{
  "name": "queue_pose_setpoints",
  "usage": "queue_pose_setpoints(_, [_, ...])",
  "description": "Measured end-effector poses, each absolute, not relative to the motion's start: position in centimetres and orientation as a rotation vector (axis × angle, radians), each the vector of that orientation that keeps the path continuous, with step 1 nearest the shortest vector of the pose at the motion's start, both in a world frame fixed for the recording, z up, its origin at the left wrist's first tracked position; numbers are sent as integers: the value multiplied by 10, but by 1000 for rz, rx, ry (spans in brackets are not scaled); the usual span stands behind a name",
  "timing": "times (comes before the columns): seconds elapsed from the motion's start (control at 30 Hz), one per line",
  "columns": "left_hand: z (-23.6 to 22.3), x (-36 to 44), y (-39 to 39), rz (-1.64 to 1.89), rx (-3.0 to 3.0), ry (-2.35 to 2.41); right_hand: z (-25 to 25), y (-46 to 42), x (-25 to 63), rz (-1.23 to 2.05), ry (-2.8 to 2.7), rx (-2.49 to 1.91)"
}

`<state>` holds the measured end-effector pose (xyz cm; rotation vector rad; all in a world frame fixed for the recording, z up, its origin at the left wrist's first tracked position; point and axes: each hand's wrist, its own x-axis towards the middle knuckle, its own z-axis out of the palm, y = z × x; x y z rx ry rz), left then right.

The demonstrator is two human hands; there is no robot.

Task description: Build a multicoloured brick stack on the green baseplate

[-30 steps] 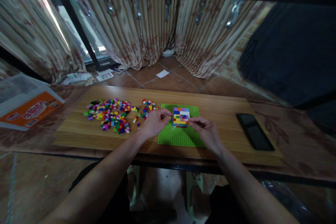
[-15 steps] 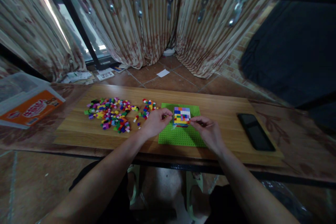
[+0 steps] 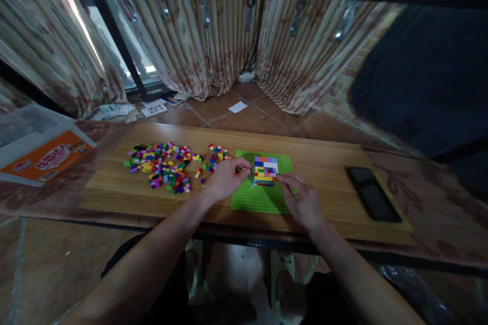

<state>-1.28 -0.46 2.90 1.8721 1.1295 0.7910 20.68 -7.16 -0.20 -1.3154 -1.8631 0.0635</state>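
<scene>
A green baseplate point(image 3: 259, 198) lies on the wooden board point(image 3: 114, 193) in front of me. On its far part stands a small multicoloured brick block point(image 3: 265, 169). My left hand point(image 3: 226, 179) rests at the block's left side, fingers curled in a pinch against it, with what it pinches too small to name. My right hand point(image 3: 303, 199) lies on the baseplate's right part, its fingertips curled and touching the block's lower right corner.
A heap of loose coloured bricks point(image 3: 162, 166) spreads over the board's left half, with a smaller cluster point(image 3: 216, 154) nearer the baseplate. A black phone point(image 3: 372, 193) lies at the right. An orange and white box point(image 3: 41, 155) sits far left. Curtains hang behind.
My right hand has slid a little forward and left, closer against the block's lower right corner. My left hand has hardly moved.
</scene>
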Motion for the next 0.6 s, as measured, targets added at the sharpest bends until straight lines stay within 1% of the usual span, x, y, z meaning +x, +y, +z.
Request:
queue_pose_setpoints(0.13, [28, -14, -5, 794, 1868, 1129, -8, -72, 209, -49, -1910, -1263])
queue_pose_setpoints(0.3, [28, -13, -5, 799, 1869, 1132, -10, -72, 210, -93, -1937, -1245])
queue_pose_setpoints(0.6, [30, -9, -6, 757, 1891, 1151, -9, -71, 212, -46, -1945, -1249])
